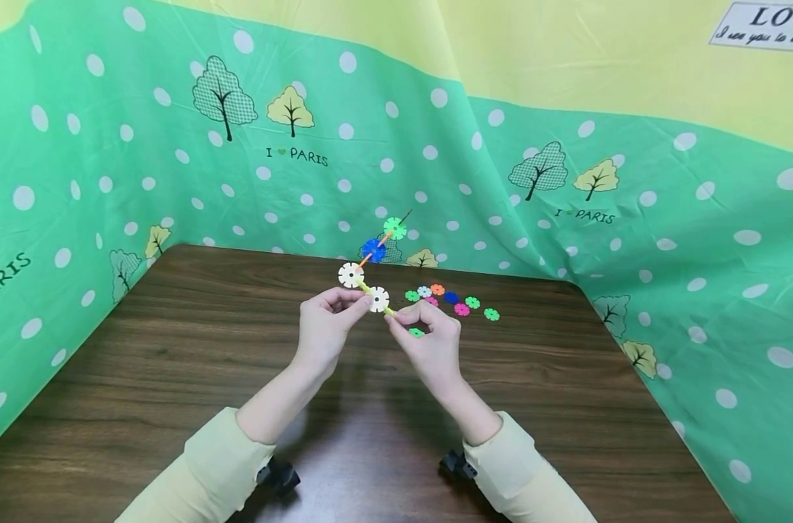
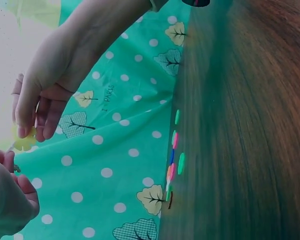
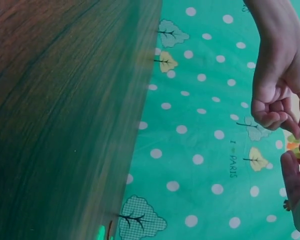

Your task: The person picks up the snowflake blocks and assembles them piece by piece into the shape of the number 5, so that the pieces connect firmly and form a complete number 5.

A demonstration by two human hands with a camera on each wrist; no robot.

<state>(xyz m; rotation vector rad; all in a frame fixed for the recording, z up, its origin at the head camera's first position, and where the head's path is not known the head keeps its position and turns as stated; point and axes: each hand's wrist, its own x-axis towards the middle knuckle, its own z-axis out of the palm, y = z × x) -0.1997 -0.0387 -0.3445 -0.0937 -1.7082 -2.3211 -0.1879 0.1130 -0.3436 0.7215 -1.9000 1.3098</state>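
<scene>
Both hands hold up a chain of notched plastic discs above the table in the head view. From its top come a green disc (image 1: 394, 228), a blue disc (image 1: 373, 250), an upper white disc (image 1: 351, 274) and a lower white disc (image 1: 378, 299), joined by orange and yellow discs seen edge-on. My left hand (image 1: 324, 323) pinches the chain beside the lower white disc between thumb and fingers. At the bottom end, my right hand (image 1: 433, 341) pinches a yellow disc (image 1: 389, 312) that meets that white one. Fingers partly hide this joint.
Several loose discs, among them a dark blue disc (image 1: 452, 298) and an orange disc (image 1: 438, 289), lie on the brown wooden table (image 1: 553, 407) beyond my right hand. One green disc (image 1: 416, 333) lies nearer, partly behind that hand. A green dotted curtain (image 1: 396, 138) encloses the table's far side and flanks.
</scene>
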